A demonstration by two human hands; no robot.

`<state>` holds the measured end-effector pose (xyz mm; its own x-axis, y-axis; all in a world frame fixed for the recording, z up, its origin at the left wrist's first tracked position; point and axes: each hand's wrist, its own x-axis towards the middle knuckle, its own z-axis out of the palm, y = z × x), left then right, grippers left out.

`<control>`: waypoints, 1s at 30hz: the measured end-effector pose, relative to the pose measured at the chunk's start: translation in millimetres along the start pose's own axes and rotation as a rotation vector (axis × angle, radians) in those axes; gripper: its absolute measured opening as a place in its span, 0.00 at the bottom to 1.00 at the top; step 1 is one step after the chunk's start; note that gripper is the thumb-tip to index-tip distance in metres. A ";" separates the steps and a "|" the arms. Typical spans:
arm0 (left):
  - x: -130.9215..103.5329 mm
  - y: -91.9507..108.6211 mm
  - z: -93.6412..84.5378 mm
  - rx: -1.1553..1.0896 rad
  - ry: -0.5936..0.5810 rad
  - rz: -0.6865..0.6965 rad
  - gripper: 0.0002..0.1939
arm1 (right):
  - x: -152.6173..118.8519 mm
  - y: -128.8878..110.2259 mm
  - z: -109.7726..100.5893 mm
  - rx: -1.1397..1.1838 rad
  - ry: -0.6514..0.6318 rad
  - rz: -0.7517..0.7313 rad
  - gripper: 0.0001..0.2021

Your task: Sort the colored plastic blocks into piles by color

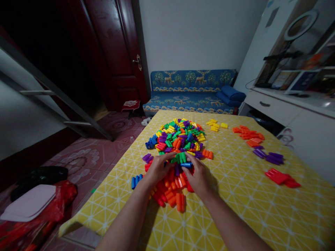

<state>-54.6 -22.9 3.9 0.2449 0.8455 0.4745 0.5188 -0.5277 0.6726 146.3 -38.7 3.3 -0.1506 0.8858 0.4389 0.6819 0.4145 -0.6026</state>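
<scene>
Both my hands are at the near side of a large pile of coloured plastic building blocks point(178, 136), shaped like joined tubes. My left hand point(160, 169) has its fingers bent and closed at the left end of green building blocks point(180, 158). My right hand point(198, 173) curls in from the other side, index finger against the green piece and thumb below a blue building block point(186, 165). The fingertips are partly hidden among the pieces. Orange blocks point(180, 202) and red ones lie below and between my hands.
On the yellow patterned tablecloth point(235, 209) lie separate groups: yellow blocks point(214, 124), orange blocks point(248, 134), purple blocks point(273, 158) and red blocks point(281, 177). A blue sofa point(183, 99) stands beyond the table, a white cabinet point(300, 129) at the right, a metal ladder point(52, 87) at the left.
</scene>
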 end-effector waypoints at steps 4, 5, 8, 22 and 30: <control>-0.6 -0.5 0.5 0.025 0.022 0.064 0.24 | -0.2 -3.1 -0.6 0.077 0.049 0.004 0.24; -0.7 -0.6 0.5 0.037 0.034 0.084 0.24 | -0.3 -2.4 0.5 0.100 0.062 0.005 0.23; -0.3 -0.3 -0.1 0.065 0.054 0.126 0.25 | -0.5 3.4 6.1 0.198 0.107 0.010 0.20; 0.7 2.9 0.6 0.094 -0.023 0.089 0.14 | 0.9 23.8 14.2 0.296 0.147 -0.054 0.15; 1.5 1.5 -0.2 0.096 -0.030 0.102 0.14 | 2.2 23.6 16.1 0.381 0.178 0.012 0.15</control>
<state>-53.6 -22.5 5.7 0.3240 0.7905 0.5198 0.5655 -0.6023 0.5635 150.5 -23.6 -20.7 0.0046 0.8549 0.5188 0.3646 0.4817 -0.7969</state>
